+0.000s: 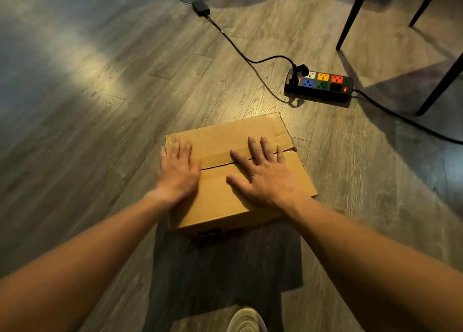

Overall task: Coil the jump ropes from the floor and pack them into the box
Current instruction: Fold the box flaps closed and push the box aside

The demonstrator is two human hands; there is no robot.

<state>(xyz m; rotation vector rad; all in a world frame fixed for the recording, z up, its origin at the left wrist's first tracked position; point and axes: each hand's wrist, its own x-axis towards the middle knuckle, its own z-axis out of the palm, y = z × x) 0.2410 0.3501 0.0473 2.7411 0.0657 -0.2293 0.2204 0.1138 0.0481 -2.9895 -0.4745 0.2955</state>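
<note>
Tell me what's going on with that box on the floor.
A person presses both hands flat on the closed top flaps of a cardboard box that sits on the wooden floor: the left hand near its left edge, the right hand across the seam between the flaps. No jump rope shows on the floor, so whether any are inside cannot be told. A power strip lies beyond the box.
</note>
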